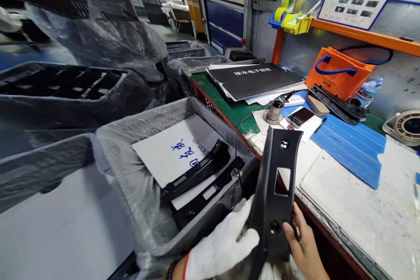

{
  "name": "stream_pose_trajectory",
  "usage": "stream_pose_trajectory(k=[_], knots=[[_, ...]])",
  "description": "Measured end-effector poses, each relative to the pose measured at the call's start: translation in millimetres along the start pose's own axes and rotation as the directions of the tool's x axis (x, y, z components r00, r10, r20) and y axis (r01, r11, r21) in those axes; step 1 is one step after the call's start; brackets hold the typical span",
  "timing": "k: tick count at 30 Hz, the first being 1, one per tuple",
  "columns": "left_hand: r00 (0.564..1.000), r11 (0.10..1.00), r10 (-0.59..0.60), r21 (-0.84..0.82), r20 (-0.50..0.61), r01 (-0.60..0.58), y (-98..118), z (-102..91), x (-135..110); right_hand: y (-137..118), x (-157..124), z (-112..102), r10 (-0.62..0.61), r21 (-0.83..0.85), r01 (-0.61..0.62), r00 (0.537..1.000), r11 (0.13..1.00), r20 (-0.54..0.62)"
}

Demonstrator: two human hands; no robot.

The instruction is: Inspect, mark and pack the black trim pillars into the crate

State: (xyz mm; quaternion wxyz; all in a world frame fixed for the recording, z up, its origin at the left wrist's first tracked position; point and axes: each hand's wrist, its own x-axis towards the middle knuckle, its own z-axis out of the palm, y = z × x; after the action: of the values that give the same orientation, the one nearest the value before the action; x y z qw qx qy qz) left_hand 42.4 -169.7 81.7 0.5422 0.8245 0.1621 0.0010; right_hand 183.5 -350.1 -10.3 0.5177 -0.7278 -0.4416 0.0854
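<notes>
A long black plastic trim panel [268, 183], with a rectangular window and two round holes, stands nearly upright before me. My left hand [226, 238], in a white glove, grips its left edge, the fingers partly hidden behind it. On the opposite edge, my bare right hand [303, 238] closes with the thumb on the front face. A small greyish thing shows by the right fingers; I cannot make out what it is. Left of my hands, a plastic-lined crate [131, 223] holds two similar black trim parts [197, 173] on a white sheet [164, 157] with blue handwriting.
The worktable [357, 223] runs along the right. On it are a small metal pot [274, 111], a phone [301, 116], a blue sheet [351, 148], a black folder [256, 81] and an orange bag [337, 72]. More lined crates [65, 118] crowd the left.
</notes>
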Motion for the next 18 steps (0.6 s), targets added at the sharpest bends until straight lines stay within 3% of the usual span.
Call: stream_pose_trajectory(k=[7,11,18], knots=[[0.998,0.939,0.023,-0.345,0.055,-0.003,-25,-6.0,7,-11,5,-8,-0.041,-0.092,0.046,0.998,0.995,0.050],[0.998,0.871,0.047,-0.490,0.050,-0.017,-25,-9.6,12,-19,13,-16,-0.042,-0.086,0.052,0.993,0.995,0.111],[0.998,0.732,0.039,-0.678,-0.049,-0.061,-29,-11.9,28,-34,29,-23,-0.033,-0.006,0.034,0.991,0.999,0.128]])
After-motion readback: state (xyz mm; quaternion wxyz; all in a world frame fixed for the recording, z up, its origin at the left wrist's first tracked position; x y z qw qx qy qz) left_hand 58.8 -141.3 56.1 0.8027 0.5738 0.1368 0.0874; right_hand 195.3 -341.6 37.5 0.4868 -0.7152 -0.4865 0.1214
